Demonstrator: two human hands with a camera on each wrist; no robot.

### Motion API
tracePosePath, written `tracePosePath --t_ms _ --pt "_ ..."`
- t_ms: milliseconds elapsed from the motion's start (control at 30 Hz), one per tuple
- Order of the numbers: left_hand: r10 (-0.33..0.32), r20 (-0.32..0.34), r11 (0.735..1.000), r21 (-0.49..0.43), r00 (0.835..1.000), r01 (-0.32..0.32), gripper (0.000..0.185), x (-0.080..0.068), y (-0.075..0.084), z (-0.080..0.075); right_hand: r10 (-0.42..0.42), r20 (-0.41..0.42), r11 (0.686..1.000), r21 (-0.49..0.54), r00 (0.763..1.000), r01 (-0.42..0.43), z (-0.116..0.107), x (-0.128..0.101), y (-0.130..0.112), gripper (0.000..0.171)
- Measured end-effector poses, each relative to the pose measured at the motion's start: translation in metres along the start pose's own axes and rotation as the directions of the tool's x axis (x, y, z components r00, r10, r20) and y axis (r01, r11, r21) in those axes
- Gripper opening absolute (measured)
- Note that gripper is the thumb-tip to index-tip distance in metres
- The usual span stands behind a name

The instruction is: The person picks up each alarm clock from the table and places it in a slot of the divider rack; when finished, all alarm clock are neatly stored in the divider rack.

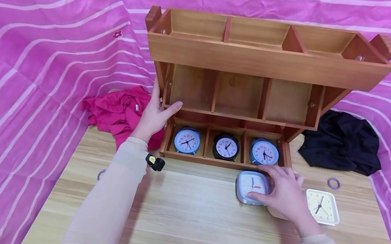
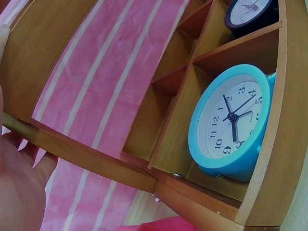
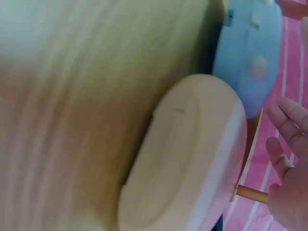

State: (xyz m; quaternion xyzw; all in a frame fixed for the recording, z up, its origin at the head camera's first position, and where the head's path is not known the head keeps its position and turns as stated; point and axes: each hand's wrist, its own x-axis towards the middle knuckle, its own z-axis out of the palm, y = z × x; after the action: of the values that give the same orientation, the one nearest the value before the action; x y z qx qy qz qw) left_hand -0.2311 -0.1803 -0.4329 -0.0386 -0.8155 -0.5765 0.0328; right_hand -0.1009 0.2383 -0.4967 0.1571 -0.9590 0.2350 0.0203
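A three-tier wooden shelf (image 1: 264, 63) stands at the back of the table. Its bottom tier holds a round blue clock (image 1: 187, 141), a round black clock (image 1: 226, 147) and a second round blue clock (image 1: 264, 152). My left hand (image 1: 155, 114) grips the shelf's left side panel, thumb on the middle tier's edge. In the left wrist view the left blue clock (image 2: 231, 122) sits in its compartment, and my palm (image 2: 14, 192) fills the lower left corner. My right hand (image 1: 283, 190) holds a square pale-blue clock (image 1: 251, 185) lying face up on the table, just before the shelf.
A square cream clock (image 1: 322, 206) lies right of my right hand. The right wrist view shows a cream clock body (image 3: 187, 159) close under that hand. A purple ring (image 1: 334, 183), a black cloth (image 1: 342, 142) and a red cloth (image 1: 118, 113) lie on the wooden table (image 1: 185, 220).
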Motion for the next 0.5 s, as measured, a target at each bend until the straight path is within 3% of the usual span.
tracePosePath --t_ms 500 --pt "0.001 0.001 1.0 0.002 1.0 -0.001 0.108 0.0 0.001 0.0 0.08 0.063 0.994 -0.073 0.995 -0.076 0.015 -0.01 -0.006 0.1"
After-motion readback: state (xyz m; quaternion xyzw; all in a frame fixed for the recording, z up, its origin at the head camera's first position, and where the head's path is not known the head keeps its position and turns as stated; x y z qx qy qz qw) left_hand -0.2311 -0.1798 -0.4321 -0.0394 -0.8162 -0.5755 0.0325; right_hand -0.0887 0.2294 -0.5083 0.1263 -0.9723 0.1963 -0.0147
